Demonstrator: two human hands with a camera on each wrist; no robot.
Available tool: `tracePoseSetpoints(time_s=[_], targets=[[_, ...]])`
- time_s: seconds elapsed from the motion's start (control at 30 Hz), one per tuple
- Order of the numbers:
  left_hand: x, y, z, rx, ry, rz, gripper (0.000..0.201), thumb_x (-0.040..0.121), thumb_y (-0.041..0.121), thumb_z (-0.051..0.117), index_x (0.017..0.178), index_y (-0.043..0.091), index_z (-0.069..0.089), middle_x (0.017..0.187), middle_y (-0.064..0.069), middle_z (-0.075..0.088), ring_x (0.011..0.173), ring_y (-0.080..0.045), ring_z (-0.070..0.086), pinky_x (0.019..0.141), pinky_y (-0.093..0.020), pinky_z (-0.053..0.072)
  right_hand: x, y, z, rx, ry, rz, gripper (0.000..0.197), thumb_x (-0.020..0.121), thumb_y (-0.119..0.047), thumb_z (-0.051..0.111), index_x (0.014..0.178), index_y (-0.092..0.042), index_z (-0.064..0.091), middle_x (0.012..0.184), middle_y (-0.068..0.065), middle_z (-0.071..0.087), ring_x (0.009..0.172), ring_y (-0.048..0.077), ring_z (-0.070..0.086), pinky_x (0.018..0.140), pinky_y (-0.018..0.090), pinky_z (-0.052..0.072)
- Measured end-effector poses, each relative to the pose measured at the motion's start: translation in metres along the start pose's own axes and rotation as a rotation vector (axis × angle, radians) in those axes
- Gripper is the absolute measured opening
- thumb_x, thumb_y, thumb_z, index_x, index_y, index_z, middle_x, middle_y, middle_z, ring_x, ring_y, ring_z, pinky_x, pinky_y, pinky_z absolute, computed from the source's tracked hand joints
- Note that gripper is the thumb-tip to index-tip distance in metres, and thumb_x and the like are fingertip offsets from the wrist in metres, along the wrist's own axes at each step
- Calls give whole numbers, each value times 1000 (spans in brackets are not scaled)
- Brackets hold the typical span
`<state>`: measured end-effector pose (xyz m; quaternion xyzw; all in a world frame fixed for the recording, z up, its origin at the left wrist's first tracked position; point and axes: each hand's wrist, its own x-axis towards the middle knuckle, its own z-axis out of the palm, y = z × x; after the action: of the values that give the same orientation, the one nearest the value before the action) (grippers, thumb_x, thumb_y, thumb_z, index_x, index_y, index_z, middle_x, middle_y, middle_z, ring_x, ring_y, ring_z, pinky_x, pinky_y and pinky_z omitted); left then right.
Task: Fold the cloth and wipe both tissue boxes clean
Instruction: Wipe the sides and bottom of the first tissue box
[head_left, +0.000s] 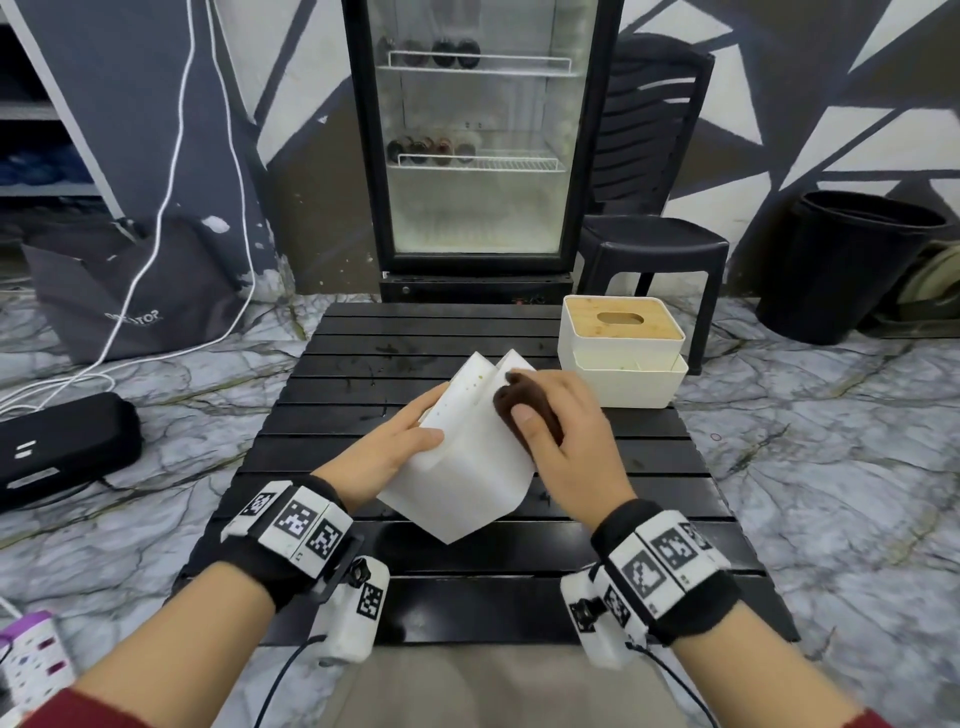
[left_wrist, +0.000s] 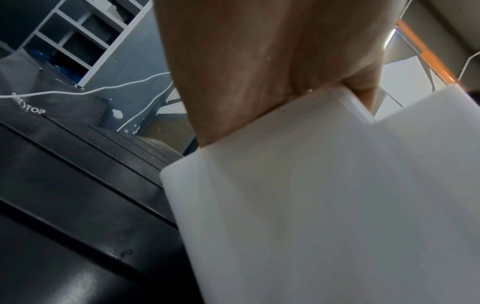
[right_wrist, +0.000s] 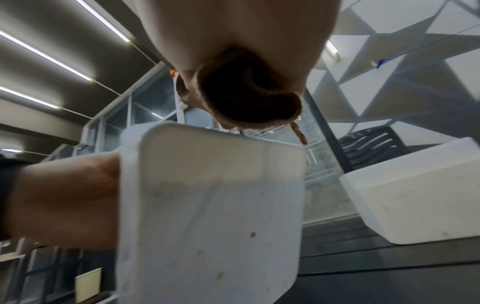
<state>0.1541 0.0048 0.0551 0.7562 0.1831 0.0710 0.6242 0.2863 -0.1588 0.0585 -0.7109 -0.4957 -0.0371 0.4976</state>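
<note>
Over the middle of the black slatted table (head_left: 363, 551), the left hand (head_left: 395, 447) grips a white tissue box shell (head_left: 467, 467) tilted on one corner, thumb on its near face and fingers curled round the far side. The right hand (head_left: 566, 441) holds a bunched brown cloth (head_left: 524, 410) against the shell's right face, its fingers wrapped over the wad. At the table's far right corner, a bamboo-lidded tissue box (head_left: 621, 325) sits nested in another white shell (head_left: 623, 384); what they contain cannot be seen.

A black slatted table (head_left: 467, 571) stands on a grey marble-pattern floor (head_left: 831, 467). At 12 o'clock, a glass-door fridge (head_left: 478, 135) backs onto a grey-and-white geometric wall (head_left: 779, 67); black stool (head_left: 652, 249) and bin (head_left: 836, 260) at 2 o'clock, grey bag (head_left: 130, 291) at 10.
</note>
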Motion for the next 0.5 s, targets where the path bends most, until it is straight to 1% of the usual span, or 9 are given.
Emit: tracePoseSetpoints(time_s=[0.07, 0.13, 0.17, 0.23, 0.27, 0.33, 0.4, 0.5], targets=[[0, 0, 1, -12, 12, 9, 56, 78, 29, 52, 131, 44, 41, 115, 19, 65, 96, -1, 64, 71, -9, 46, -8, -12, 5, -33, -43, -52, 36, 88, -32, 44, 121, -21, 53, 114, -4, 51, 110, 13, 42, 96, 24, 32], [0, 1, 3, 0, 18, 16, 56, 79, 28, 52, 132, 42, 40, 117, 19, 63, 96, 1, 64, 71, -7, 45, -17, -19, 11, -83, -71, -76, 39, 88, -32, 42, 123, -20, 53, 120, -1, 50, 114, 15, 41, 98, 31, 34], [0, 1, 3, 14, 21, 18, 55, 82, 27, 52, 134, 41, 40, 118, 19, 62, 96, 3, 63, 70, -5, 45, -22, -21, 15, -110, -73, -75, 39, 88, -31, 42, 124, -20, 52, 122, 0, 50, 115, 16, 41, 97, 35, 36], [2, -1, 2, 31, 32, 25, 49, 93, 19, 50, 137, 38, 39, 115, 23, 62, 94, 8, 62, 68, -3, 44, -31, -26, 23, -181, -42, -71, 40, 88, -34, 40, 125, -21, 51, 124, 0, 50, 113, 15, 39, 92, 38, 39], [3, -3, 2, 33, 34, 26, 48, 96, 14, 46, 136, 38, 38, 110, 26, 63, 91, 11, 62, 67, -2, 44, -35, -28, 27, -230, -16, -82, 41, 88, -37, 39, 124, -22, 51, 124, -1, 51, 111, 14, 38, 88, 37, 40], [4, -5, 0, 44, 33, 23, 48, 96, 11, 44, 133, 41, 38, 105, 32, 63, 89, 14, 61, 66, -1, 43, -39, -29, 33, -301, 22, -112, 41, 88, -40, 41, 124, -22, 52, 122, -1, 53, 107, 15, 37, 83, 37, 40], [4, -4, 0, 47, 28, 22, 47, 96, 12, 44, 131, 44, 39, 108, 32, 62, 91, 15, 60, 66, 0, 43, -36, -28, 35, -282, 26, -115, 41, 88, -39, 42, 123, -22, 53, 121, 0, 54, 107, 15, 37, 82, 38, 42], [2, -3, -1, 42, 15, 10, 47, 97, 15, 44, 134, 45, 39, 120, 24, 58, 98, 10, 59, 68, -1, 42, -28, -22, 31, -198, -25, -108, 40, 88, -38, 41, 122, -24, 55, 122, -2, 53, 109, 15, 39, 88, 40, 41]])
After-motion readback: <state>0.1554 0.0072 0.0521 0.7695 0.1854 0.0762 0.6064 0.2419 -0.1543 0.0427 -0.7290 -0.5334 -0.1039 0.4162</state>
